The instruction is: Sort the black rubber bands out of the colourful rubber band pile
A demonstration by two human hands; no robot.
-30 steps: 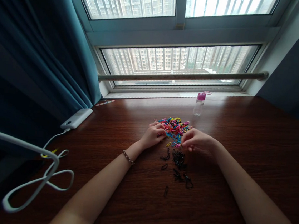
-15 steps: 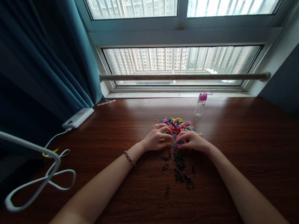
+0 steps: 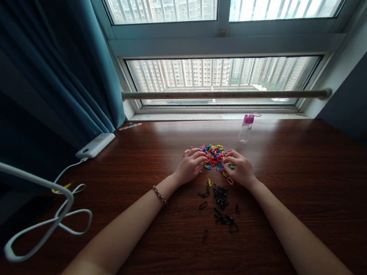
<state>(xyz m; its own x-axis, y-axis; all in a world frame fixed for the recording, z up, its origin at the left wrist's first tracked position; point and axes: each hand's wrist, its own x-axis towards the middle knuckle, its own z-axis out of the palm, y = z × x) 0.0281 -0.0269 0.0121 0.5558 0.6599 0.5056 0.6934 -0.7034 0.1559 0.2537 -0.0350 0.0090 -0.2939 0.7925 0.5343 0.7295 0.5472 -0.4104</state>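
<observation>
A heap of small coloured hair ties (image 3: 214, 158), pink, yellow, blue and orange, lies on the table between my hands. At its left edge my left hand (image 3: 191, 165) rests with curved, slightly spread fingers touching the ties. My right hand (image 3: 239, 168) cups the right side of the heap, fingers apart and bent, some ties showing under them. Nearer to me is a loose group of black hair ties (image 3: 220, 196), with several single ones around it. One yellow tie (image 3: 209, 182) sits just above the black ones, and a pink tie (image 3: 230, 181) lies below my right hand.
A clear bottle with a pink lid (image 3: 246, 129) stands behind the heap on the brown wooden table (image 3: 157, 253). On the left are a white power bank (image 3: 96, 145) and a looped white cable (image 3: 68, 206), beside a blue curtain (image 3: 90, 56). A barred window is at the back.
Both hands have moved apart, from close together at the heap's front to its two sides. The coloured heap looks more gathered, and a yellow tie now shows near the black ones.
</observation>
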